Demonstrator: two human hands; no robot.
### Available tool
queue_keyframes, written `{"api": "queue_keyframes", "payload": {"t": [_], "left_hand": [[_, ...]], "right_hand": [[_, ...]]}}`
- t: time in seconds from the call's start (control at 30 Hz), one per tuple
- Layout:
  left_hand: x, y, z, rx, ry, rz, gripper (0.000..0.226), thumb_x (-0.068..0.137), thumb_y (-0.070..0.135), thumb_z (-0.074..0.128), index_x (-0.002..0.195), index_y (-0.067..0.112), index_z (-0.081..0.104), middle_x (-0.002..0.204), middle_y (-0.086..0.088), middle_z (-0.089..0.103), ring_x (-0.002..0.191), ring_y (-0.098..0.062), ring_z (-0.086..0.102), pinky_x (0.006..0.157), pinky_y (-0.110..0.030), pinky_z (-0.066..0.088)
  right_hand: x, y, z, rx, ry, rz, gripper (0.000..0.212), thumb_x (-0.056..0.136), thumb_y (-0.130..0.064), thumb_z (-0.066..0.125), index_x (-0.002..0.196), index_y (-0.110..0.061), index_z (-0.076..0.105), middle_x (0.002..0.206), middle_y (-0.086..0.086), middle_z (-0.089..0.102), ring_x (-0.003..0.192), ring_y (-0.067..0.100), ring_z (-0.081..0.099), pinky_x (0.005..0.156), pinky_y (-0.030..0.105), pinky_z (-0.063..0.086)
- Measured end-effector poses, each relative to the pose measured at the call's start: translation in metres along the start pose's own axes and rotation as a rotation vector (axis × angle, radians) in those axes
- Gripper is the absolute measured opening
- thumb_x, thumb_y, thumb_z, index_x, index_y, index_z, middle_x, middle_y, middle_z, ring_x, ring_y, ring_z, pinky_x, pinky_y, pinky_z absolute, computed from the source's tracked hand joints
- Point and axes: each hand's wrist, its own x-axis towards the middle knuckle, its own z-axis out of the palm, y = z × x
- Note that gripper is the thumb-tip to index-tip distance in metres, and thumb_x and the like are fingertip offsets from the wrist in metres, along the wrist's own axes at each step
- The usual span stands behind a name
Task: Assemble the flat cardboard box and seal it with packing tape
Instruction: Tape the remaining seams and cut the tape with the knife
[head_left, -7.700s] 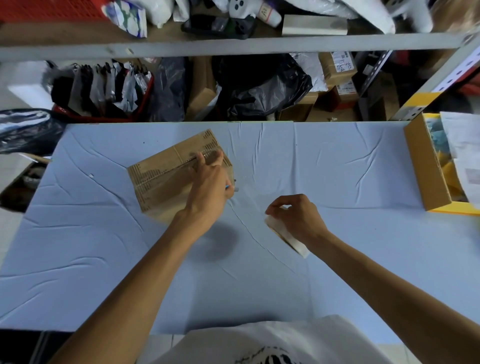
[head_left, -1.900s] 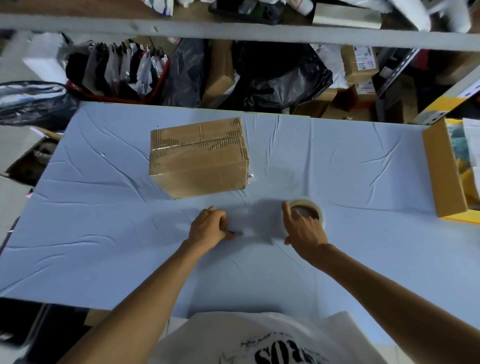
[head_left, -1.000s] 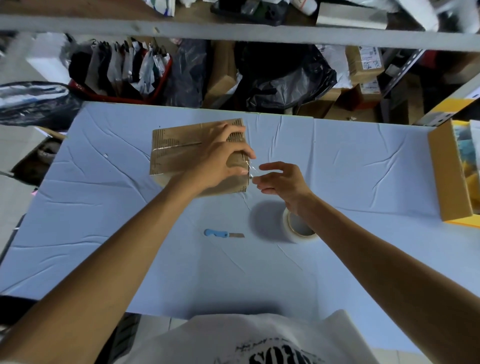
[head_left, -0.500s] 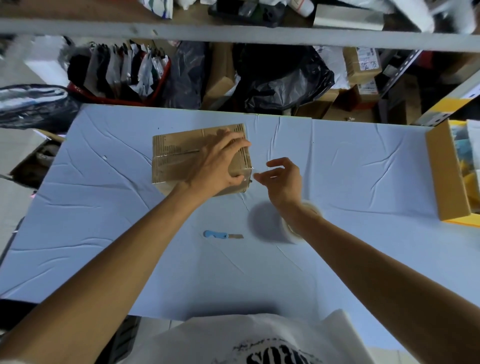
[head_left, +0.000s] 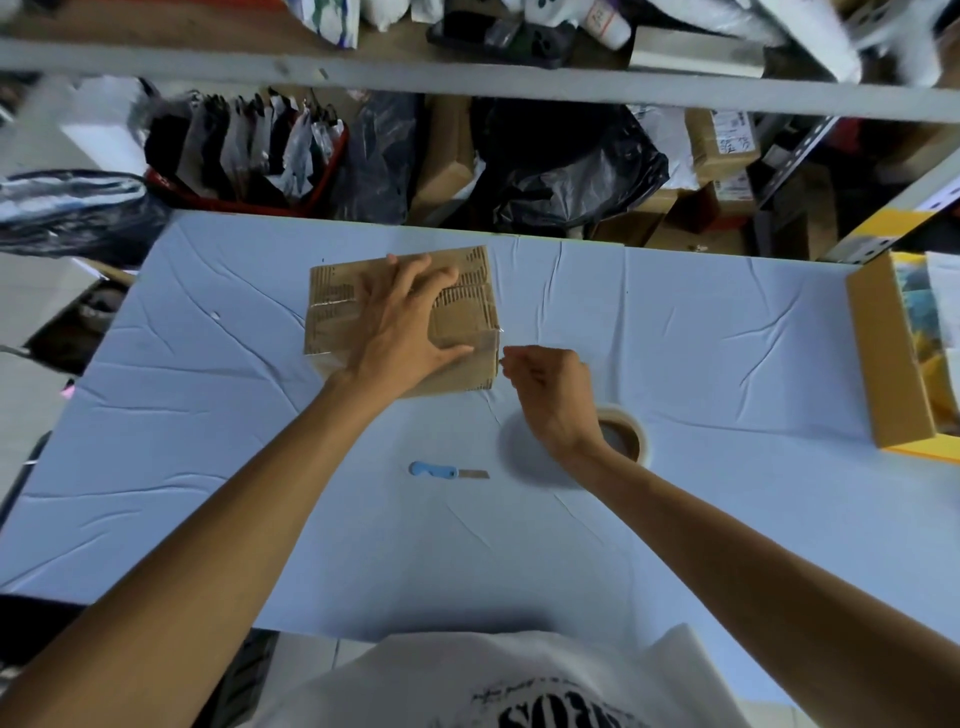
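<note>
Your left hand (head_left: 410, 325) lies flat on top of the cardboard box (head_left: 467, 374), fingers straight and spread, palm pressing down, gripping nothing. The box sits closed on the far-centre part of the table (head_left: 208, 441), which is covered in a creased pale blue sheet. Rows of short dark printed bars run across the box top, with no word legible. Clear tape (head_left: 488, 338) glints at the box's near right corner. Your right hand (head_left: 550, 395) hovers just beside that corner, fingers curled, thumb and forefinger drawn close at the box edge; you cannot tell whether they pinch a tape end. The tape roll (head_left: 631, 436) lies flat on the sheet behind your right wrist, partly hidden by it. A small knife (head_left: 434, 470) with a blue handle lies near you, apart from both hands, blade pointing right. At the table's right edge stands an open carton (head_left: 883, 364) with yellow trim. Parcels (head_left: 724, 140) on the shelf behind carry white labels, the print too small to read. Black lettering on your white shirt (head_left: 561, 712) is cut off and unreadable.
</note>
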Motion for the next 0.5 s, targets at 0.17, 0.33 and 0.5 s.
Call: {"api": "queue_keyframes", "payload": {"t": [0.17,0.33,0.5], "left_hand": [[-0.001,0.001,0.002,-0.025,0.022,-0.011,0.088,0.063,0.062,0.072,0.137,0.023,0.047,0.146,-0.008,0.040,0.141,-0.039,0.021,0.112,-0.063,0.013],[-0.006,0.005,0.006,-0.030,0.032,-0.016,0.082,0.069,0.050,0.075,0.140,0.023,0.045,0.152,-0.008,0.034,0.143,-0.039,0.017,0.113,-0.064,0.008],[-0.008,0.005,0.014,-0.016,0.058,-0.018,0.076,0.070,0.049,0.076,0.137,0.024,0.048,0.151,-0.006,0.037,0.143,-0.039,0.020,0.113,-0.063,0.011]], "right_hand": [[0.005,-0.014,0.005,0.011,-0.014,0.013,0.041,0.089,-0.002,0.045,0.052,-0.016,0.034,0.048,-0.006,0.024,0.048,0.011,0.018,0.043,0.019,0.017],[0.012,-0.016,0.015,0.066,0.061,0.099,0.035,0.086,-0.017,0.060,0.055,-0.004,0.052,0.050,0.002,0.032,0.052,0.011,0.022,0.048,0.028,0.021],[0.025,-0.024,0.022,0.184,0.151,0.276,0.041,0.077,-0.023,0.074,0.054,-0.001,0.048,0.053,0.007,0.028,0.055,0.018,0.019,0.044,0.029,0.016]]}}
